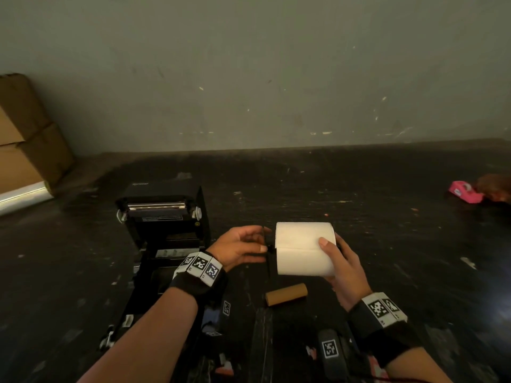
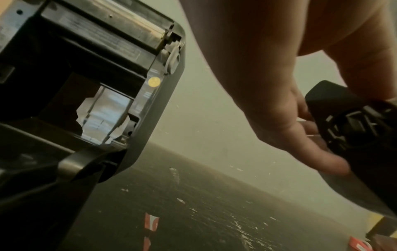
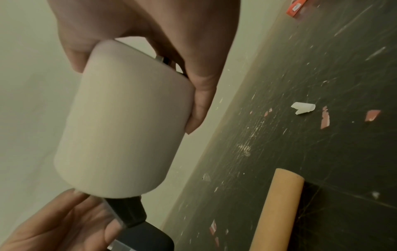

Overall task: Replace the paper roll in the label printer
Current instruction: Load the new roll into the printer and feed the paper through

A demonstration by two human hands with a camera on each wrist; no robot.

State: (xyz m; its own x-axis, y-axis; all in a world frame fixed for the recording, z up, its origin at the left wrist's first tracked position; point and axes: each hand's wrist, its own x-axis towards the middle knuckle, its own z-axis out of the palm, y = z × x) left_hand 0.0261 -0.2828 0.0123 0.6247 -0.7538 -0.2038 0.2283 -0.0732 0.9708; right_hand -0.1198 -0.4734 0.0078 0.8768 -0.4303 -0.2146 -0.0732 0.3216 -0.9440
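My right hand (image 1: 336, 254) holds a full white paper roll (image 1: 304, 248) above the dark table, thumb on top; its fingers (image 3: 199, 101) wrap the roll's (image 3: 124, 118) far end. A black spindle (image 3: 126, 210) sticks out of the roll's left end. My left hand (image 1: 260, 241) grips that spindle by its flat black flange (image 2: 354, 127). The black label printer (image 1: 163, 217) stands open to the left, and its roll bay (image 2: 86, 95) holds no roll. An empty brown cardboard core (image 1: 286, 294) lies on the table just below the roll.
Stacked cardboard boxes (image 1: 25, 139) stand at the back left against the wall. A pink tape dispenser (image 1: 464, 192) sits far right. Black devices with square markers (image 1: 330, 349) lie near the front edge. Paper scraps (image 3: 303, 107) litter the table.
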